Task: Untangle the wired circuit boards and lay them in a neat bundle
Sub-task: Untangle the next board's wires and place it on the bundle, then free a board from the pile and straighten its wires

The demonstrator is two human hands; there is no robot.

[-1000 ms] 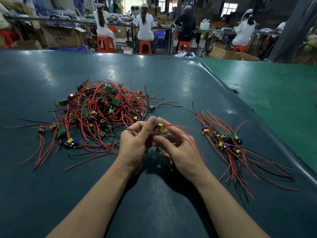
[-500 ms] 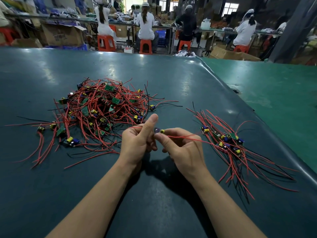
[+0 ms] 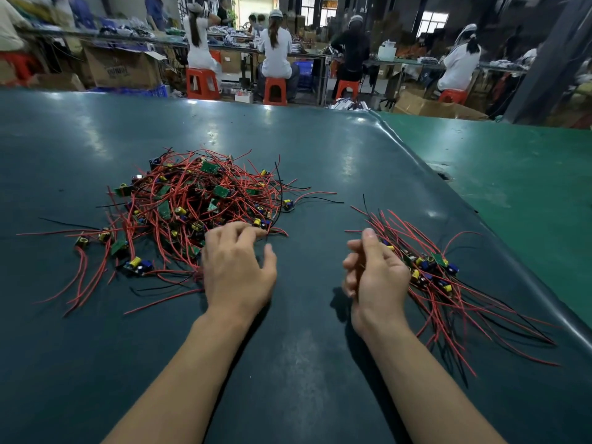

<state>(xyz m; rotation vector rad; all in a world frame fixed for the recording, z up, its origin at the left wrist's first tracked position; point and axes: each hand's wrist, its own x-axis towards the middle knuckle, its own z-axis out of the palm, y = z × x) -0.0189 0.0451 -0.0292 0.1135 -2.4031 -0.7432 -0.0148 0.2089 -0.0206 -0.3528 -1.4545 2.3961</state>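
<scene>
A tangled pile of small green circuit boards with red and black wires (image 3: 198, 203) lies on the table to the left of middle. My left hand (image 3: 237, 267) hovers palm down at its near edge, fingers spread and relaxed, fingertips at the nearest wires. To the right lies a straighter bundle of wired boards (image 3: 432, 270), wires fanned toward me. My right hand (image 3: 374, 274) is against the bundle's left side, fingers loosely curled, one finger pointing up; I see no board in it.
The dark green table mat (image 3: 288, 363) ends in a raised edge (image 3: 480, 219) on the right, just past the bundle, with a lighter green surface (image 3: 512, 174) beyond. Loose wired boards (image 3: 105, 245) trail left of the pile. People sit on orange stools at far benches.
Both hands held one wired board between them at the middle. They have separated: the right hand went right to the bundle, the left went toward the pile, and the board is out of sight.
</scene>
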